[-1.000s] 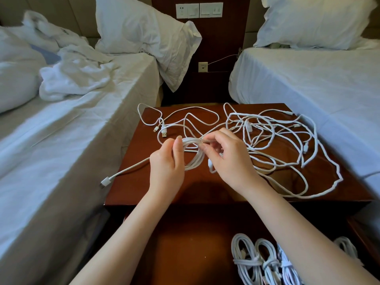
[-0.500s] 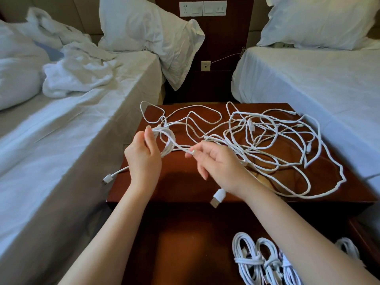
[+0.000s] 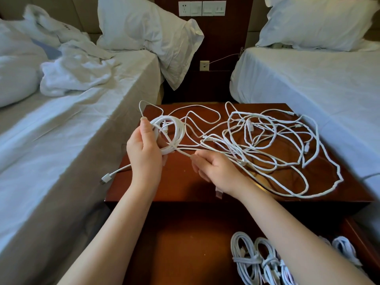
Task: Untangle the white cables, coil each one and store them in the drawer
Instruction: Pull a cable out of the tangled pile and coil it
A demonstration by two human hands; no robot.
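Observation:
My left hand [image 3: 145, 152] grips a round coil of white cable [image 3: 176, 132] above the left part of the wooden nightstand [image 3: 185, 182]. From the coil a free strand runs right into my right hand [image 3: 213, 167], which pinches it between thumb and fingers. A USB plug [image 3: 106, 178] of this cable hangs off the nightstand's left edge. A loose tangle of white cables [image 3: 267, 140] covers the right half of the top. Below, the open drawer [image 3: 185, 254] holds several coiled, tied cables [image 3: 257, 262] at its right side.
A bed [image 3: 61, 130] with rumpled linen stands left of the nightstand, and another bed [image 3: 308, 83] stands to the right. Wall sockets and switches [image 3: 202, 8] sit on the dark panel behind. The drawer's right wall [image 3: 362, 241] lies near my right forearm.
My left hand has carried the growing coil left and up, away from my right hand. My right hand slid along the strand and dropped lower, stretching it between the hands.

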